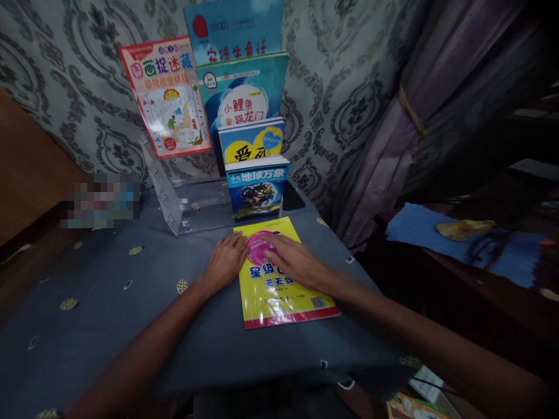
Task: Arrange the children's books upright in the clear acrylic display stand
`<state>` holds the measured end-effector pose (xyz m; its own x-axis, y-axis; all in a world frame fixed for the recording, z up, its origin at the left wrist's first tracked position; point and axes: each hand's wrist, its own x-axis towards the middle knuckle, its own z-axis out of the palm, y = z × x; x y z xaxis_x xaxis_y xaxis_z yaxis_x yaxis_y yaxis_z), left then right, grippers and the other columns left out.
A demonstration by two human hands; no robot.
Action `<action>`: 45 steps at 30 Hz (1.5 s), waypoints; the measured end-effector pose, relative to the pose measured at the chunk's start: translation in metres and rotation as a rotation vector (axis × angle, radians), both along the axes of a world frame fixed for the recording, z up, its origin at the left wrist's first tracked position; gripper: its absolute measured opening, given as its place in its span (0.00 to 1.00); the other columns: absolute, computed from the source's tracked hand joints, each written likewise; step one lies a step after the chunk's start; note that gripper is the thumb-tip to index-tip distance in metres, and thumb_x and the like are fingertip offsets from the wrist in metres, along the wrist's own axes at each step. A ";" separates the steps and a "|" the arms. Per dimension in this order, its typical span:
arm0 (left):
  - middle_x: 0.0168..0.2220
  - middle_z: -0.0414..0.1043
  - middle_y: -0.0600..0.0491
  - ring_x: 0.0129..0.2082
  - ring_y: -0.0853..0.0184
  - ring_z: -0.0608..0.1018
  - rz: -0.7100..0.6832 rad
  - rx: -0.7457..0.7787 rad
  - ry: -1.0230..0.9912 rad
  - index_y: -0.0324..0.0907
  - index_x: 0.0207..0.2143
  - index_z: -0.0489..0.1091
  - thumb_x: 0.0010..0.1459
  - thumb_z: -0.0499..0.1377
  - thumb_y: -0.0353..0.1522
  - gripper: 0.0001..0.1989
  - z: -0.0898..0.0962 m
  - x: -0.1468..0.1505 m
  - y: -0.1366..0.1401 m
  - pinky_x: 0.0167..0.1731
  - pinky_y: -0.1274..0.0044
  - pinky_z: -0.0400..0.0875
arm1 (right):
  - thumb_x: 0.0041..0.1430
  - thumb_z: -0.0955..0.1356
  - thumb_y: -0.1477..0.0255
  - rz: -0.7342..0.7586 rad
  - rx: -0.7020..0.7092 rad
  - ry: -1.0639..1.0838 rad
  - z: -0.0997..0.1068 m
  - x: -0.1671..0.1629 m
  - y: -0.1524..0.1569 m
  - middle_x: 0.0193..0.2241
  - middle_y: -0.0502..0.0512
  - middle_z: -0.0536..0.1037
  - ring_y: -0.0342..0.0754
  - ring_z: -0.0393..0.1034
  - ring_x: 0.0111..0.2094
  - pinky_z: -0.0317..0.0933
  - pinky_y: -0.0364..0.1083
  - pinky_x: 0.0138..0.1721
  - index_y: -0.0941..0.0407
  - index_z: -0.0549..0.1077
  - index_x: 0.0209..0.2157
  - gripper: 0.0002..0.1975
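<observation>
A yellow workbook (279, 304) with a red strip along its lower edge lies flat on the grey-blue tablecloth. My left hand (227, 257) rests at the book's upper left edge, fingers stretched out and touching the cover. Across the upper cover lies my right hand (293, 261), its fingers extended over a pink circle and slightly blurred. Neither hand grips the book. Just behind it stands a clear acrylic book rack (174, 215). In the rack's right side are a blue earth book (257, 189), a yellow-and-blue book (252, 141), a teal book (244, 87) and a taller blue book (236, 29).
A red-bordered picture book (168, 99) stands at the rack's upper left. Behind the rack's right side lies a dark flat object (292, 196). Patterned curtains (336, 75) hang behind the table. At right, a blue cloth (414, 233) lies on a dark surface.
</observation>
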<state>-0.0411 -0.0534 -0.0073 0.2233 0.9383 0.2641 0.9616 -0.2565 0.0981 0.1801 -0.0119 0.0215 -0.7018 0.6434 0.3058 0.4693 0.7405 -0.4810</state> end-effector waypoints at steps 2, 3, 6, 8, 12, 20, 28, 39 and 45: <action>0.58 0.73 0.41 0.59 0.56 0.74 -0.011 -0.010 -0.016 0.39 0.55 0.70 0.69 0.52 0.31 0.15 -0.003 -0.003 0.000 0.58 0.63 0.69 | 0.71 0.60 0.59 0.160 -0.018 0.021 -0.006 -0.034 0.004 0.66 0.61 0.67 0.56 0.62 0.66 0.59 0.58 0.65 0.55 0.63 0.66 0.26; 0.57 0.74 0.41 0.59 0.56 0.75 -0.020 -0.015 -0.024 0.39 0.55 0.70 0.69 0.52 0.30 0.15 -0.004 -0.005 0.000 0.58 0.63 0.70 | 0.71 0.60 0.58 0.194 -0.044 0.024 -0.009 -0.049 0.008 0.67 0.63 0.65 0.56 0.59 0.68 0.56 0.58 0.67 0.57 0.61 0.67 0.29; 0.57 0.73 0.41 0.60 0.55 0.73 -0.047 0.003 -0.044 0.39 0.57 0.68 0.67 0.52 0.28 0.18 -0.009 -0.010 0.002 0.60 0.62 0.68 | 0.71 0.58 0.53 0.220 -0.138 0.014 -0.019 -0.080 0.022 0.69 0.67 0.62 0.59 0.54 0.70 0.51 0.61 0.69 0.60 0.60 0.68 0.33; 0.58 0.73 0.40 0.60 0.55 0.73 -0.060 0.023 -0.043 0.38 0.58 0.68 0.66 0.51 0.28 0.19 -0.010 -0.011 0.003 0.60 0.62 0.68 | 0.71 0.58 0.50 0.218 -0.194 0.016 -0.024 -0.088 0.031 0.69 0.67 0.61 0.60 0.53 0.70 0.50 0.62 0.69 0.60 0.61 0.67 0.35; 0.54 0.75 0.39 0.55 0.54 0.77 -0.081 0.012 0.022 0.37 0.55 0.71 0.67 0.50 0.28 0.17 -0.007 -0.008 0.004 0.58 0.60 0.70 | 0.71 0.56 0.50 0.203 -0.231 0.053 -0.028 -0.085 0.039 0.68 0.64 0.64 0.59 0.55 0.70 0.51 0.62 0.69 0.56 0.63 0.67 0.33; 0.62 0.70 0.40 0.62 0.56 0.73 -0.054 0.050 0.060 0.39 0.59 0.68 0.69 0.48 0.28 0.19 -0.005 -0.007 0.001 0.58 0.62 0.70 | 0.71 0.58 0.52 0.102 -0.173 -0.045 -0.027 -0.043 0.046 0.67 0.66 0.65 0.61 0.57 0.68 0.52 0.61 0.68 0.58 0.64 0.66 0.32; 0.63 0.70 0.42 0.62 0.57 0.73 -0.044 0.075 0.078 0.41 0.59 0.69 0.70 0.49 0.30 0.19 -0.007 -0.008 0.000 0.58 0.63 0.70 | 0.72 0.56 0.57 0.001 -0.076 -0.037 -0.041 0.019 0.075 0.63 0.63 0.71 0.58 0.60 0.67 0.49 0.63 0.69 0.55 0.69 0.63 0.27; 0.60 0.72 0.40 0.60 0.55 0.74 -0.081 -0.062 0.102 0.39 0.56 0.70 0.70 0.49 0.33 0.17 0.017 0.018 0.018 0.61 0.60 0.66 | 0.72 0.54 0.56 -0.140 -0.257 0.209 -0.040 0.033 0.094 0.55 0.56 0.79 0.56 0.73 0.56 0.64 0.58 0.59 0.51 0.76 0.55 0.26; 0.67 0.63 0.41 0.68 0.58 0.65 -0.250 -0.139 0.011 0.38 0.64 0.64 0.72 0.47 0.37 0.23 0.010 0.050 0.051 0.66 0.61 0.59 | 0.72 0.55 0.57 -0.156 -0.267 0.262 -0.046 0.032 0.098 0.55 0.57 0.79 0.54 0.73 0.57 0.64 0.57 0.60 0.52 0.76 0.54 0.25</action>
<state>0.0085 -0.0025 0.0026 0.4543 0.8808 0.1334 0.8714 -0.4705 0.1391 0.2118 0.0863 -0.0244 -0.5099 0.8171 0.2691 0.4019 0.5028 -0.7653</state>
